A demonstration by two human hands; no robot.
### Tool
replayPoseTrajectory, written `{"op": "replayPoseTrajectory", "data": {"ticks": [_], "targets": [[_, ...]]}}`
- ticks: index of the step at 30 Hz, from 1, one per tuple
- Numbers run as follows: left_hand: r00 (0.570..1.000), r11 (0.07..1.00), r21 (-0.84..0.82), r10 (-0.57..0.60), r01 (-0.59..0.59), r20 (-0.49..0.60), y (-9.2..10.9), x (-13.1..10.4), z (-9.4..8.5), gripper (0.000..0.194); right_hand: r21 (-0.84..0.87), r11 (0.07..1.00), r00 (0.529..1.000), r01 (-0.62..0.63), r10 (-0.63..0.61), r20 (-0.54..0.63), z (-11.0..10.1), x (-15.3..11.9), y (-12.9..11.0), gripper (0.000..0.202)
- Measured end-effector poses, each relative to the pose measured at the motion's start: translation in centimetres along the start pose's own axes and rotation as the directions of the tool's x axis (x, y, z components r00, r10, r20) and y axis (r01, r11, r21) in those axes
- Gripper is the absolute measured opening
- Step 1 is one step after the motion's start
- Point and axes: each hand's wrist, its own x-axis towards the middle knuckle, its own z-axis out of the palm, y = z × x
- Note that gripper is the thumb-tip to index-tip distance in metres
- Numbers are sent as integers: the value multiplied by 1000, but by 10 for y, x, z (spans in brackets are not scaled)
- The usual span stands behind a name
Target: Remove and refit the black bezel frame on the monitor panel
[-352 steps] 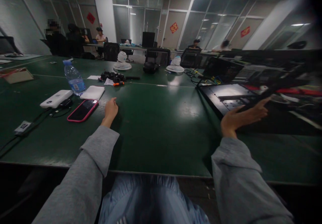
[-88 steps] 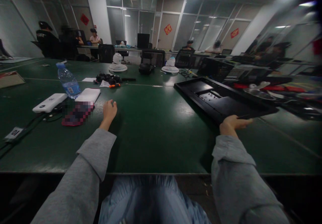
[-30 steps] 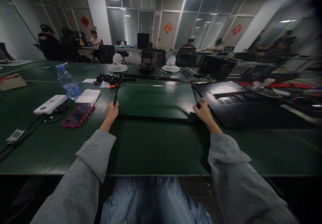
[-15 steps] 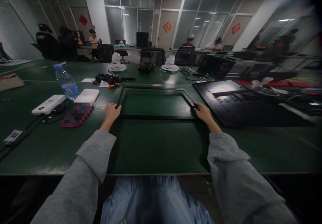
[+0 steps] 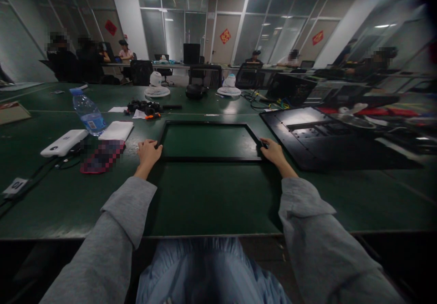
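Note:
A thin black rectangular monitor bezel (image 5: 211, 159) lies flat on the green table (image 5: 218, 199) in front of me. My left hand (image 5: 149, 154) is at its left side, fingers loosely apart, with the thumb close to the edge. At the opposite side, my right hand (image 5: 274, 152) has thumb and forefinger at the right edge, pinching it. The green tabletop shows through the frame's opening. A large black panel (image 5: 300, 144), like a monitor's back cover, rests on the table to the right.
On the left are a water bottle (image 5: 88, 115), a white power bank (image 5: 64, 143), a white pad (image 5: 116, 130) and a red-edged phone (image 5: 103, 156). Two small white fans (image 5: 228, 91) stand farther back. Cables (image 5: 256, 98) lie at the back right. People sit at far desks.
The bezel has gone from tilted, with its far side raised, to flat on the table. My left hand has loosened its grip and shifted slightly left.

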Motion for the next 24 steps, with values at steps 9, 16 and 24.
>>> {"op": "replayPoseTrajectory", "data": {"ticks": [9, 16, 24], "targets": [[995, 999, 34, -22, 18, 95, 16, 1, -8, 34, 34, 999, 999, 0, -2, 37, -1, -2, -7, 57], [837, 943, -158, 334, -294, 434, 32, -10, -19, 51, -16, 1000, 998, -11, 10, -60, -1, -6, -14, 46], [839, 944, -123, 328, -305, 434, 29, -9, -17, 28, 34, 999, 999, -12, 14, -52, -4, -8, -21, 39]]}}
